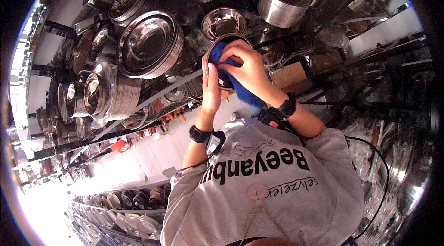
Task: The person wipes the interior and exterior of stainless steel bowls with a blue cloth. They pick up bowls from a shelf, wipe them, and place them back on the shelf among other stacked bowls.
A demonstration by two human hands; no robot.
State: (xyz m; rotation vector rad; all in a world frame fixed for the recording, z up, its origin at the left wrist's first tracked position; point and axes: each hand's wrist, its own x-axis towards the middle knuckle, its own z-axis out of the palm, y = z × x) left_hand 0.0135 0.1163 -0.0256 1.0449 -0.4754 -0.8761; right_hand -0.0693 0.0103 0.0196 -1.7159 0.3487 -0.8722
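Note:
My left hand (211,88) grips a round metal bowl (227,38) by its left side, the thumb over the rim. The bowl is tilted, with its mouth towards me. Pinched in the fingers of my right hand (244,67) is a blue cloth (248,91). Part of the cloth is pushed inside the bowl, and the rest hangs down below my right wrist. Just beyond the held bowl sits another shiny steel bowl (223,24) on the shelf. My right hand and the cloth hide much of the bowl's inside.
Stacked steel basins (149,46) stand to the left, near plastic-wrapped stacked bowls (123,96). A tall stack of bowls (285,1) rises at the upper right. The shelf's metal edge (166,89) runs below my hands. A cardboard box (288,76) lies right. A black cable (385,166) loops beside me.

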